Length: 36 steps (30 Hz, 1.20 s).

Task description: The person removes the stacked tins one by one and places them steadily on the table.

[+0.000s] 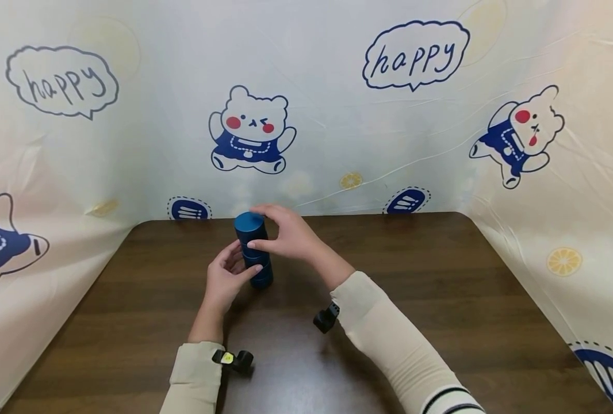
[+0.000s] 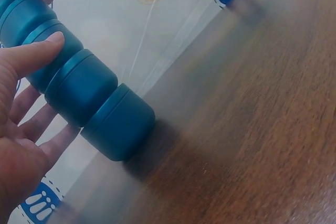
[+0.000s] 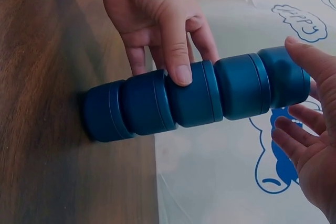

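Observation:
A stack of several dark blue round tins [image 1: 261, 276] stands upright on the brown wooden table [image 1: 441, 287], towards the back middle. My left hand [image 1: 226, 276] holds the stack [image 3: 236, 85] at mid height, with the thumb [image 3: 176, 51] pressed on the near side and the fingers behind it. In the left wrist view the thumb [image 2: 37, 51] lies on the stack [image 2: 94, 93]. My right hand [image 1: 286, 236] is cupped at the top tin [image 3: 283, 74]. Its thumb [image 3: 307, 59] touches that tin, and its fingers [image 3: 294, 135] are spread and relaxed beside it.
A printed cloth backdrop [image 1: 337, 115] with bears and "happy" bubbles walls the table at the back and on both sides. A black camera mount sits on each wrist [image 1: 234, 359] [image 1: 326, 317]. Bare tabletop extends left, right and in front of the stack.

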Tool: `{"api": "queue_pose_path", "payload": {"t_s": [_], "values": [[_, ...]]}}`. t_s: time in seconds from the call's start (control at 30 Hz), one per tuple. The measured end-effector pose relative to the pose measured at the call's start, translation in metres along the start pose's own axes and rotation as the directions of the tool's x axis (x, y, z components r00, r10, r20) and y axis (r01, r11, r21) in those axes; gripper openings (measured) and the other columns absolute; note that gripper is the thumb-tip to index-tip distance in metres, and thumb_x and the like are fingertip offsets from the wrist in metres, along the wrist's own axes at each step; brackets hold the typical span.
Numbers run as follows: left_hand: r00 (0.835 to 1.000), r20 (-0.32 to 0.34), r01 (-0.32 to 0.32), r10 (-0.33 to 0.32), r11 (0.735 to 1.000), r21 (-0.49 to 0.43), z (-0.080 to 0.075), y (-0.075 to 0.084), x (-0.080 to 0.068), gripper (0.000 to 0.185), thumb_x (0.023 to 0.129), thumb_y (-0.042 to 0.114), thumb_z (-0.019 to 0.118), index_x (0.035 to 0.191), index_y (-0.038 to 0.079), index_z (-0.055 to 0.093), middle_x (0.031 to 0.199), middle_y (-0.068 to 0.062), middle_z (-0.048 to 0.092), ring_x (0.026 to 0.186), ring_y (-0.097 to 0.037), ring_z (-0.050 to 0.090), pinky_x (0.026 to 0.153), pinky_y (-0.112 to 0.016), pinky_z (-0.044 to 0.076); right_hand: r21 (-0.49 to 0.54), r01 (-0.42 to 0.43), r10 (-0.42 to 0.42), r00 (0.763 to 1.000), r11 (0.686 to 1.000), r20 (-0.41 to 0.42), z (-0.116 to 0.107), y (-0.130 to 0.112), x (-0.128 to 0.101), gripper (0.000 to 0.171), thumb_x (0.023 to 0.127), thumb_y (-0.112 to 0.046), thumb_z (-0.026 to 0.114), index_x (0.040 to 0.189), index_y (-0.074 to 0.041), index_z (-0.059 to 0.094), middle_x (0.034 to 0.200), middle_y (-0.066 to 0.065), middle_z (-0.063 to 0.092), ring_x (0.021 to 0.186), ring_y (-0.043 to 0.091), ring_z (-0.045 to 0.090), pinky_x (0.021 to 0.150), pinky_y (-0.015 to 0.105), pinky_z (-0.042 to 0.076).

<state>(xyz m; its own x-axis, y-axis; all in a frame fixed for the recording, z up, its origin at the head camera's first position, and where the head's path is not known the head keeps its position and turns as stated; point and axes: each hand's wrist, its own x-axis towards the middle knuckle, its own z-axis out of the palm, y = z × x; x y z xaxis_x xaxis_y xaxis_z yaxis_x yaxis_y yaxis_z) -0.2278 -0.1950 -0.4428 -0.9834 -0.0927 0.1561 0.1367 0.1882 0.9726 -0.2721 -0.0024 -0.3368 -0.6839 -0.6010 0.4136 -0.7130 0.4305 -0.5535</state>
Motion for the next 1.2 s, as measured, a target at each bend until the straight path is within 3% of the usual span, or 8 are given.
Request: {"api": "queue_pose_path", "payload": {"t_s": [0.4,1.1,1.2], "values": [[1.000,-0.003,0.002,-0.002,1.000,0.013,0.000,0.003,-0.002,0.072,0.081,0.023,0.081,0.144,0.013,0.047,0.143,-0.009,0.049,0.128,-0.027,0.049,0.107,-0.047,0.039,0.046,-0.034,0.034,0.999,0.998,-0.014,0.005,-0.004,0.003,0.060,0.086,-0.028,0.077,0.138,-0.012,0.054,0.138,0.004,0.054,0.123,0.017,0.053,0.099,0.025,0.046],[1.000,-0.001,-0.015,0.015,1.000,-0.009,0.001,0.006,-0.003,0.071,0.081,0.019,0.081,0.143,0.012,0.048,0.142,-0.010,0.050,0.127,-0.027,0.050,0.106,-0.048,0.040,0.093,-0.034,0.040,0.997,0.995,-0.065,0.013,-0.002,0.004,0.050,0.085,-0.020,0.078,0.131,-0.009,0.061,0.129,0.007,0.059,0.110,0.018,0.059,0.094,0.034,0.052],[1.000,0.000,-0.020,0.020,1.000,-0.014,0.000,0.005,-0.003,0.071,0.081,0.019,0.081,0.143,0.012,0.048,0.142,-0.010,0.051,0.127,-0.027,0.050,0.106,-0.048,0.040,0.098,-0.042,0.049,0.996,0.994,-0.077,0.013,-0.002,0.004,0.050,0.085,-0.021,0.078,0.130,-0.010,0.061,0.128,0.006,0.060,0.109,0.018,0.059,0.093,0.031,0.052]]}}
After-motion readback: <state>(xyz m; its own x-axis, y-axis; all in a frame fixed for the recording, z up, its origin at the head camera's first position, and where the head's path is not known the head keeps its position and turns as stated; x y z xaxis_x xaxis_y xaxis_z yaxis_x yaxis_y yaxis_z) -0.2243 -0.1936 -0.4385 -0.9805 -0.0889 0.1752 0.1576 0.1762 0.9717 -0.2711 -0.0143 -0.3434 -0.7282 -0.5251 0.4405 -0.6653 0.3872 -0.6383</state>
